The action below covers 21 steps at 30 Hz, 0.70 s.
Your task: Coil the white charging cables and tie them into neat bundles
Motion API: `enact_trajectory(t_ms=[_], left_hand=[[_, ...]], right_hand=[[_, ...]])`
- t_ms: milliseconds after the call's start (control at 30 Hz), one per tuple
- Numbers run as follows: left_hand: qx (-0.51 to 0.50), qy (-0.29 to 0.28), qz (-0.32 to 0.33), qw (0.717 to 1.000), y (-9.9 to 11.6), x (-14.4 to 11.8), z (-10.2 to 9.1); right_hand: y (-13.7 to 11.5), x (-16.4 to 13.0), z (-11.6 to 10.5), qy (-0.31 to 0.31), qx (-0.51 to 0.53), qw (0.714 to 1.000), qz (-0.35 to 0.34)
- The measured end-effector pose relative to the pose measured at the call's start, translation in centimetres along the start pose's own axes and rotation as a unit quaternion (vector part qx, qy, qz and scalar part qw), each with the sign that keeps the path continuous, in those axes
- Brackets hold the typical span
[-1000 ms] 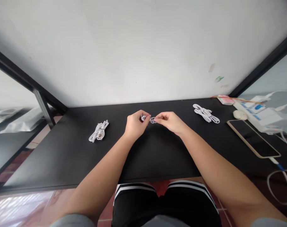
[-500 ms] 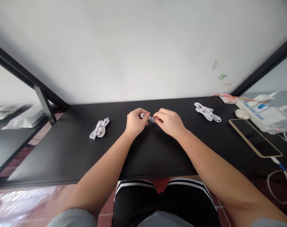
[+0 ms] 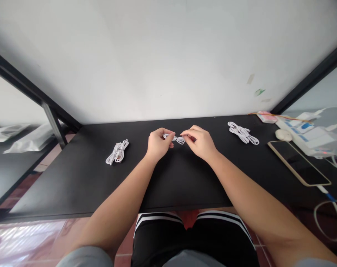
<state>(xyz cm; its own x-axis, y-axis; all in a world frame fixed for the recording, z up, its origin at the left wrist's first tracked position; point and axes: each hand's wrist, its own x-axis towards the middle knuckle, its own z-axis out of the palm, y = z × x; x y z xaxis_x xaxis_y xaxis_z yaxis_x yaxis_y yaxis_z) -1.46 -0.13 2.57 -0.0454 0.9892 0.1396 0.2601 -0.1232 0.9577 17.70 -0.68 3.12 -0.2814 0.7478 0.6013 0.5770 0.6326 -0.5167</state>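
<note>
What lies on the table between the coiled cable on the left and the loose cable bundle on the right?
In the head view, between the left coil and the right bundle, both hands, left and right, pinch a small white cable.

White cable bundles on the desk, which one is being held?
The middle cable bundle, pinched between left hand and right hand; the other two lie untouched.

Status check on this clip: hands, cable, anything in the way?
Left hand and right hand both pinch the small coiled white cable above the black table. Nothing between them.
</note>
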Motion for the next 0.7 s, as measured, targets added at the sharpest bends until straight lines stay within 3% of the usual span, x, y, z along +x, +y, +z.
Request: enact_trajectory(t_ms=[200, 367, 700], left_hand=[[0.005, 0.0, 0.03, 1.0, 0.3, -0.2, -0.2], [0.019, -0.007, 0.048, 0.999, 0.7, -0.5, -0.2], [0.041, -0.005, 0.058, 0.997, 1.1, -0.7, -0.3]], right_hand=[[0.8, 0.1, 0.0, -0.028, 0.092, 0.994, 0.054], [0.7, 0.1, -0.3, -0.047, 0.121, 0.99, 0.054], [0.3, 0.3, -1.1, -0.059, 0.109, 0.991, 0.056]])
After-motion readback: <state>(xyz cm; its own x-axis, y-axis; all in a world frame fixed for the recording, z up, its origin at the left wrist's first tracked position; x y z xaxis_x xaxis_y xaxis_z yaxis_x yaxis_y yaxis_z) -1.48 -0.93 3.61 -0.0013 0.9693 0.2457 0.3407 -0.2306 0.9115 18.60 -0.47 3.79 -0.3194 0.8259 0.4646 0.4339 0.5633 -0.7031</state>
